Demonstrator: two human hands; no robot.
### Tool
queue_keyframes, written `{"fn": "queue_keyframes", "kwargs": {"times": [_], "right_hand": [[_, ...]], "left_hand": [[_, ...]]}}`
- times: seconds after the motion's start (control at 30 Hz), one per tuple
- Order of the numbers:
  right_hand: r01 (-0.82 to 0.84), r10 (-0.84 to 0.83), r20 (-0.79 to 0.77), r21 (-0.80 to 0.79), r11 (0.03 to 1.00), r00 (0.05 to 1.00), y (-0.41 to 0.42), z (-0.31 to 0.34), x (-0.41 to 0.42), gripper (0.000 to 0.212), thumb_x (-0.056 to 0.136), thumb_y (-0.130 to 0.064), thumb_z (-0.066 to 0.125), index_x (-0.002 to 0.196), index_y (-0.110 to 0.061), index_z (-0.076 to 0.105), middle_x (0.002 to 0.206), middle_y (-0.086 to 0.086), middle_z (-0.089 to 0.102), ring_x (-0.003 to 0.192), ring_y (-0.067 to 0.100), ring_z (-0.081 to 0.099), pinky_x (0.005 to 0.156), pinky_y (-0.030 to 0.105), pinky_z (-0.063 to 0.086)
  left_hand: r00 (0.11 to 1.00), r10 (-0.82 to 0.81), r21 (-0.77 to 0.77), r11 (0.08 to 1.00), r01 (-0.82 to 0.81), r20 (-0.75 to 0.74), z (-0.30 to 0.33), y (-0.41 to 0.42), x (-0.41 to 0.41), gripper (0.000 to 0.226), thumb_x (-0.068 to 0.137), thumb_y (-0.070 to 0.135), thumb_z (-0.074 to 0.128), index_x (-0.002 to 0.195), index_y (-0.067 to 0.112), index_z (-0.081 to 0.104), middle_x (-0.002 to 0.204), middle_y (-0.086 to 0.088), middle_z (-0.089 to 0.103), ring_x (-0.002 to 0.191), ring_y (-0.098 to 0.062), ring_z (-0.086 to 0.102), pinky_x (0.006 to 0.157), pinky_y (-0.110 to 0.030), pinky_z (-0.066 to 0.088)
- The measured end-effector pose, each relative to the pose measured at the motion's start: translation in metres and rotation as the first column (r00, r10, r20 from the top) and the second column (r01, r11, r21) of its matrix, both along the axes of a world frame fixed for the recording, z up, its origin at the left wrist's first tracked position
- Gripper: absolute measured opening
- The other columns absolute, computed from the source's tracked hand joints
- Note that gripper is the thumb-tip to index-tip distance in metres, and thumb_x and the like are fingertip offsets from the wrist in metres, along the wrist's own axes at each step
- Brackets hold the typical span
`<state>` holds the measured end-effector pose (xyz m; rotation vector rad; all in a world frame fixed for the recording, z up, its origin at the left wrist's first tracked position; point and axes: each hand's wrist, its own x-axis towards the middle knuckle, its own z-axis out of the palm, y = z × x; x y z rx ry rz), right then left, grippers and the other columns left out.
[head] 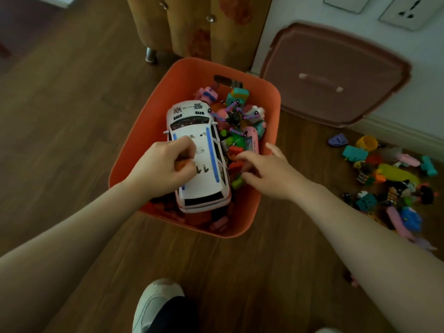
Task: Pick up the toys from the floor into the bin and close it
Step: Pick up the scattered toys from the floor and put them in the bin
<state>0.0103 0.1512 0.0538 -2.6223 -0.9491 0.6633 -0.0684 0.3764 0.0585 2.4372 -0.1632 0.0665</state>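
An orange bin (134,150) stands open on the wooden floor, holding a white toy police car (204,179) and several small colourful toys (237,121). My left hand (165,167) hovers over the car's roof, fingers curled round a small orange piece. My right hand (266,169) reaches into the bin beside the car, fingers bent down among the small toys; whether it holds one I cannot tell. The bin's brownish-pink lid (334,75) leans against the wall behind and to the right. A pile of loose toys (389,174) lies on the floor to the right.
A patterned cabinet (199,27) on metal legs stands just behind the bin. Wall sockets (408,10) sit above the lid. My white shoe (156,306) is at the bottom, near the bin's front. Wooden floor (60,116) stretches to the left.
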Motion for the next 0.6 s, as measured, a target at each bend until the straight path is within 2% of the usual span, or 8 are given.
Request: {"fn": "queue_keyframes", "kwargs": {"times": [0.07,0.13,0.23,0.3,0.33,0.4,0.5,0.6], "right_hand": [[0.051,-0.053,0.033,0.056,0.997,0.998,0.003,-0.001,-0.001,0.027,0.098,-0.026,0.041,0.123,-0.029,0.049,0.097,-0.01,0.067,0.102,0.012,0.058,0.114,0.029,0.002],[0.05,-0.056,0.088,0.071,0.996,0.994,0.008,-0.002,-0.002,0.024,0.098,-0.024,0.04,0.115,-0.028,0.056,0.092,-0.016,0.061,0.103,0.013,0.055,0.11,0.029,0.01],[-0.02,0.018,0.155,0.013,1.0,0.988,0.009,-0.006,-0.005,0.025,0.095,-0.022,0.04,0.108,-0.025,0.061,0.11,-0.009,0.06,0.117,0.014,0.047,0.112,0.033,0.005],[-0.057,0.056,0.191,0.002,0.998,0.98,0.005,-0.009,-0.009,0.024,0.094,-0.022,0.043,0.107,-0.023,0.062,0.118,-0.005,0.057,0.125,0.015,0.04,0.114,0.036,-0.003],[-0.066,0.062,0.199,0.009,0.998,0.978,0.004,-0.011,-0.01,0.023,0.093,-0.023,0.044,0.108,-0.022,0.063,0.121,-0.005,0.056,0.129,0.015,0.036,0.115,0.037,-0.005],[-0.066,0.056,0.206,0.041,0.997,0.977,-0.003,-0.012,-0.012,0.023,0.093,-0.023,0.047,0.11,-0.019,0.062,0.128,-0.002,0.053,0.135,0.017,0.03,0.116,0.038,-0.005],[-0.048,0.013,0.264,0.128,0.991,0.965,-0.018,-0.012,-0.013,0.029,0.093,-0.021,0.05,0.12,-0.014,0.059,0.139,0.007,0.047,0.139,0.025,0.03,0.117,0.042,0.009],[0.047,-0.101,0.341,0.164,0.985,0.934,-0.046,-0.008,-0.016,0.042,0.094,-0.026,0.05,0.132,-0.01,0.049,0.155,0.012,0.022,0.144,0.027,0.021,0.116,0.037,0.014]], "left_hand": [[1.0,0.031,0.062,0.998,-0.031,0.0,-0.002,0.0,-0.007,0.023,0.07,0.035,0.038,0.075,0.016,0.05,0.074,0.0,0.054,0.065,-0.019,0.049,0.06,-0.039,0.044],[0.997,0.072,0.141,0.987,-0.071,0.001,-0.002,-0.003,-0.012,0.022,0.069,0.035,0.039,0.08,0.02,0.05,0.097,-0.001,0.052,0.086,-0.015,0.043,0.076,-0.035,0.037],[0.994,0.056,0.246,0.969,-0.032,-0.092,0.011,-0.009,-0.008,0.036,0.073,0.033,0.046,0.106,0.024,0.057,0.133,-0.002,0.041,0.11,-0.018,0.039,0.092,-0.04,0.036],[0.957,0.067,0.411,0.91,0.057,-0.281,0.021,-0.013,-0.002,0.05,0.082,0.025,0.049,0.131,0.033,0.044,0.147,0.003,0.028,0.13,-0.023,0.031,0.105,-0.045,0.028],[0.938,0.105,0.489,0.869,0.076,-0.331,0.026,-0.017,0.0,0.055,0.086,0.024,0.048,0.138,0.036,0.035,0.151,0.004,0.023,0.136,-0.025,0.024,0.11,-0.045,0.022],[0.96,0.111,0.57,0.82,0.057,-0.256,0.031,-0.033,0.001,0.055,0.092,0.024,0.045,0.144,0.032,0.028,0.152,0.001,0.022,0.14,-0.027,0.018,0.112,-0.045,0.017],[0.989,-0.023,0.468,0.879,0.089,-0.145,0.031,-0.062,0.004,0.05,0.093,0.023,0.044,0.143,0.022,0.034,0.148,-0.001,0.033,0.138,-0.023,0.023,0.111,-0.041,0.023],[0.966,-0.192,0.381,0.892,0.245,-0.172,0.024,-0.101,0.016,0.058,0.092,0.028,0.045,0.147,0.022,0.025,0.151,0.0,0.029,0.141,-0.019,0.019,0.116,-0.037,0.019]]}}
